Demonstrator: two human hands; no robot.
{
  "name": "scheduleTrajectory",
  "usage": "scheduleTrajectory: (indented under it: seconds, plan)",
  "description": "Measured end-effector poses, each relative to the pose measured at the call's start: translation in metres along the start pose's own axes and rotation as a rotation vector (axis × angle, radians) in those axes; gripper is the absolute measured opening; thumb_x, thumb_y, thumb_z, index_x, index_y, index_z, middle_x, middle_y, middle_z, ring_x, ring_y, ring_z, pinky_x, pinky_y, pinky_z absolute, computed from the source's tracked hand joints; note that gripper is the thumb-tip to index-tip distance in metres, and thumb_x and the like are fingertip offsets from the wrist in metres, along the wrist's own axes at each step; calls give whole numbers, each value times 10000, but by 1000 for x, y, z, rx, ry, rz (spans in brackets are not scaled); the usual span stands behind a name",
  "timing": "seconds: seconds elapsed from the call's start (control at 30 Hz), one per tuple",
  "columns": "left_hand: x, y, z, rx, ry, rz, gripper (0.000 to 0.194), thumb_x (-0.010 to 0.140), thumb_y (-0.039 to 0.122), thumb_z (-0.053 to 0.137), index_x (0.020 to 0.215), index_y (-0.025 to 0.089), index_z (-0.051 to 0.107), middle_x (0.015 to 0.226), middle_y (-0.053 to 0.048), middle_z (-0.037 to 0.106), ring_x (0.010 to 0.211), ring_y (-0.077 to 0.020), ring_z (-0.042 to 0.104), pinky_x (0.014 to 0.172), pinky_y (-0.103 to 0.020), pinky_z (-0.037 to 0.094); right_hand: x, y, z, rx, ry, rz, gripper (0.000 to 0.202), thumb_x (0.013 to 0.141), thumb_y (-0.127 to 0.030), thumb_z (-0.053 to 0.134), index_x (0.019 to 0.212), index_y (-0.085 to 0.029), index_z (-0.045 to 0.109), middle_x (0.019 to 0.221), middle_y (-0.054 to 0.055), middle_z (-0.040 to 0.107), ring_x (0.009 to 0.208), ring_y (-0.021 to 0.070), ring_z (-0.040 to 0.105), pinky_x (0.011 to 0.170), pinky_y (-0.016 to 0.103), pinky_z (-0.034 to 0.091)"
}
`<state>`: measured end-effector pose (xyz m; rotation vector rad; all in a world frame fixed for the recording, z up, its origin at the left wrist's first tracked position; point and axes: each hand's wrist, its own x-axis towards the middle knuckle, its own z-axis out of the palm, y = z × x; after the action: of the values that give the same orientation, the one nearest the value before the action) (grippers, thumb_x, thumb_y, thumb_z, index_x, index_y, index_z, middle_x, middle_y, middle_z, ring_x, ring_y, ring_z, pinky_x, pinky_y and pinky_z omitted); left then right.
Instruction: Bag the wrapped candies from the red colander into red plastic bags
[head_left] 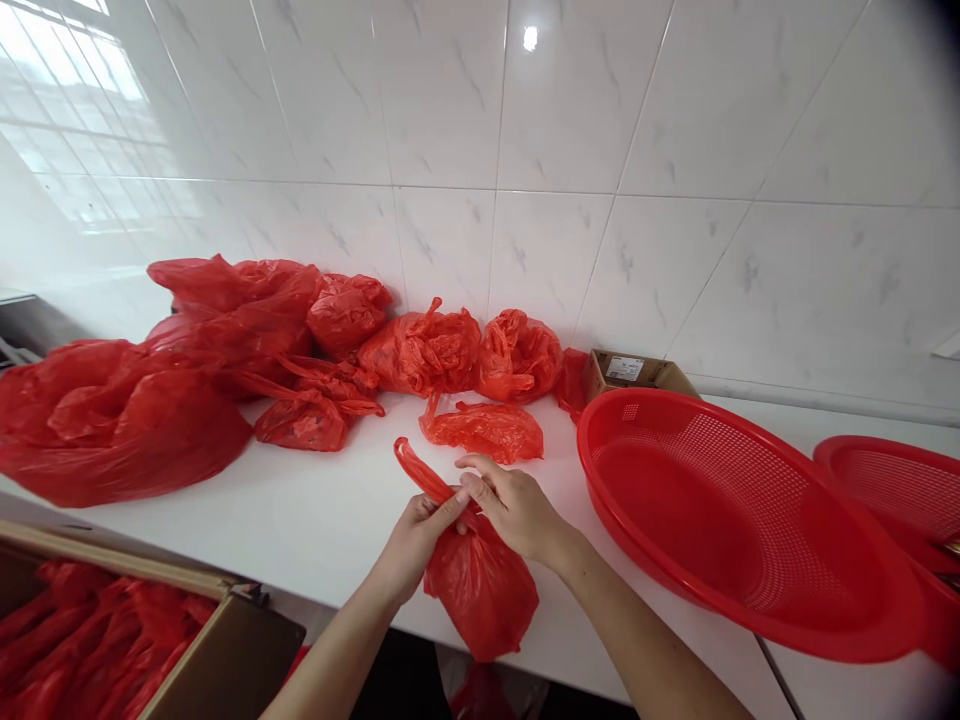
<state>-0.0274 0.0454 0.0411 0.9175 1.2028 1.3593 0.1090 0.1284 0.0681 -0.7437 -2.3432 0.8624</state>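
Observation:
A filled red plastic bag hangs at the front edge of the white table, its lower part bulging. My left hand is closed around the gathered neck, thumb on top, and a twisted loop of the bag sticks up beyond it. From the other side, my right hand is closed at the same neck, thumb and forefinger close together. Its lower fingers are partly hidden behind the bag. Just past my hands lies a flat, crumpled red bag. The contents of the held bag cannot be made out.
Several filled red bags line the tiled wall, with a large one at left. A big red perforated basket stands at right beside another red basket. Behind is a cardboard box. An open carton of red bags sits lower left.

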Motion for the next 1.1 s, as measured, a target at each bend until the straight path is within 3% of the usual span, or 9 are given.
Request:
scheduleTrajectory:
  seconds: [0.1, 0.23, 0.33, 0.43, 0.53, 0.63, 0.73, 0.97, 1.1]
  plan:
    - [-2, 2, 0, 112, -34, 15, 450, 853, 511, 587, 599, 143, 637, 588, -14, 599, 537, -102, 486, 559, -233, 381, -1, 0, -7, 20, 126, 58, 276, 951, -406, 444, 1144, -247, 560, 518, -79, 448, 476, 126, 447, 552, 262, 362]
    - [-5, 5, 1, 209, -84, 43, 331, 862, 463, 601, 908, 170, 747, 729, -40, 691, 769, -182, 631, 752, -290, 479, -9, -15, -13, 67, 287, 90, 158, 918, -348, 491, 1038, -253, 530, 495, -95, 335, 441, 116, 371, 503, 249, 315]
    - [-6, 7, -6, 200, -130, 75, 273, 866, 401, 618, 1007, 206, 747, 941, -66, 722, 955, -218, 645, 890, -332, 480, -27, -19, -4, 29, 298, 118, 115, 926, -313, 460, 986, -253, 538, 495, -83, 356, 449, 120, 403, 508, 251, 331]
    - [-6, 8, -13, 242, -115, 118, 201, 821, 359, 683, 939, 215, 758, 980, -71, 696, 933, -216, 646, 882, -338, 491, -43, -10, 9, -91, 271, 155, 109, 909, -269, 465, 924, -250, 571, 518, -57, 444, 476, 133, 455, 512, 262, 351]
    - [-7, 8, -14, 354, -108, 200, 139, 802, 325, 703, 863, 207, 744, 939, -64, 651, 907, -204, 630, 873, -336, 491, -45, 1, 12, -129, 243, 103, 124, 860, -220, 526, 947, -250, 610, 765, 18, 636, 699, 184, 594, 640, 310, 454]
    - [-8, 9, -13, 469, -126, 302, 103, 829, 281, 660, 878, 216, 723, 928, -60, 627, 921, -199, 616, 874, -338, 489, -39, 9, 8, 40, 177, 33, 315, 845, -157, 513, 1130, -268, 591, 1088, 50, 659, 1002, 213, 607, 853, 366, 483]
    - [-6, 7, -12, 528, -148, 344, 109, 841, 256, 612, 889, 216, 702, 943, -66, 640, 929, -200, 621, 858, -339, 494, -36, 12, 9, 248, 73, 93, 321, 859, -148, 477, 1144, -267, 562, 1064, 29, 662, 900, 169, 628, 794, 322, 508]
    - [11, -22, -6, 700, 184, 439, 79, 732, 161, 529, 793, 210, 539, 823, 6, 568, 691, -147, 533, 631, -267, 445, -42, 7, 33, 365, 98, 149, 189, 844, -180, 541, 1010, -248, 480, 835, -14, 624, 715, 140, 585, 647, 259, 480]
    - [14, -31, -2, 674, 240, 459, 154, 795, 134, 469, 876, 217, 570, 906, 1, 574, 701, -137, 529, 642, -260, 444, -40, 12, 32, 462, 128, 199, 255, 913, -273, 503, 1165, -241, 477, 876, 3, 624, 797, 151, 607, 768, 292, 494]
